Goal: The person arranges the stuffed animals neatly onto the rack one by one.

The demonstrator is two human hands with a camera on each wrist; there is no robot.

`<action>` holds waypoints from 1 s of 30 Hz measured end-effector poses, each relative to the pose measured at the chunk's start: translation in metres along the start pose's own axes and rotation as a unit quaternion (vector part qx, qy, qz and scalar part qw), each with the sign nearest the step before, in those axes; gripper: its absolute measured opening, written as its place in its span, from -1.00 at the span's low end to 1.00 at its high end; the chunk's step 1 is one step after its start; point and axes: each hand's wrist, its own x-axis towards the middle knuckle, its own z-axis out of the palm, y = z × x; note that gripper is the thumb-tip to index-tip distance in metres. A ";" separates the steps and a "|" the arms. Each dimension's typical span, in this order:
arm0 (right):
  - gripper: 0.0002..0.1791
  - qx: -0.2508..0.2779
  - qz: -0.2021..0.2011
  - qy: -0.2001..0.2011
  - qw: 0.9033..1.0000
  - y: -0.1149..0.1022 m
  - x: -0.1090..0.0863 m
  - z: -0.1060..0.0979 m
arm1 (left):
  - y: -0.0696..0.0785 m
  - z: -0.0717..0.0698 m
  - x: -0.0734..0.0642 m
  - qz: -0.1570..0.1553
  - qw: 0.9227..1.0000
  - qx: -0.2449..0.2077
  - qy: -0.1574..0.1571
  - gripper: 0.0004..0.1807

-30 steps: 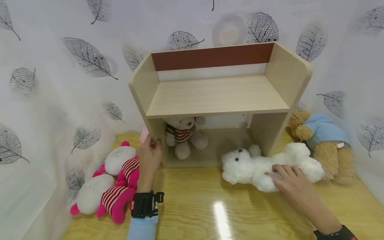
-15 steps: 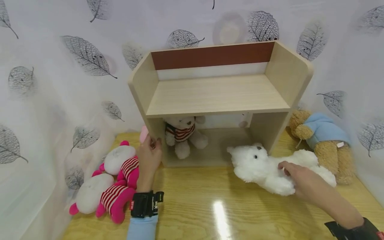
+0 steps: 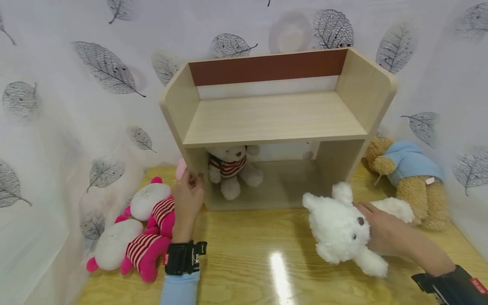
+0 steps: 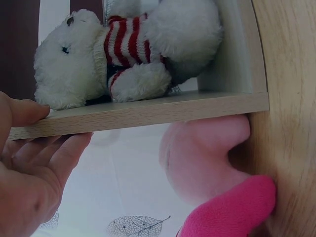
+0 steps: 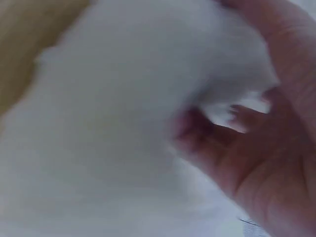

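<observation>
My left hand (image 3: 188,199) pinches the front edge of the left side panel of a small wooden shelf (image 3: 272,118). In the left wrist view the thumb lies on the panel's inner face and the fingers (image 4: 74,148) on its outer face. Inside the lower compartment sits a white teddy bear in a red-striped sweater (image 3: 230,169), its head partly hidden by the upper board. My right hand (image 3: 386,231) grips a plain white teddy bear (image 3: 337,228) by the body, in front of the shelf's right side. Blur in the right wrist view hides the fingertips' exact hold.
Two pink-and-white plush toys with striped tops (image 3: 148,250) lie left of the shelf. A pink plush (image 4: 202,158) is behind its left panel. A brown teddy bear in blue (image 3: 411,178) lies at the right. Leaf-patterned cloth (image 3: 106,67) encloses the wooden table (image 3: 244,254).
My right hand has turned the plain white bear from lying sideways to head toward the front, shifting it slightly right. The left hand keeps its hold on the shelf panel.
</observation>
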 end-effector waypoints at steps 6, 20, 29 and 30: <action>-0.04 -0.050 -0.007 0.109 0.993 -0.006 -0.001 0.007 | -0.002 0.002 0.002 0.002 1.000 0.006 0.002 -0.82; 0.22 -0.213 -0.153 0.224 0.939 -0.012 0.005 0.021 | -0.001 0.000 0.000 -0.007 1.000 -0.002 -0.004 -0.78; 0.34 -0.208 -0.165 0.208 0.941 -0.017 0.005 0.025 | -0.004 0.001 0.002 -0.018 1.000 -0.008 -0.012 -0.69; 0.33 -0.204 -0.170 0.208 0.941 -0.017 0.006 0.025 | -0.003 0.000 0.002 -0.023 1.000 -0.007 -0.014 -0.68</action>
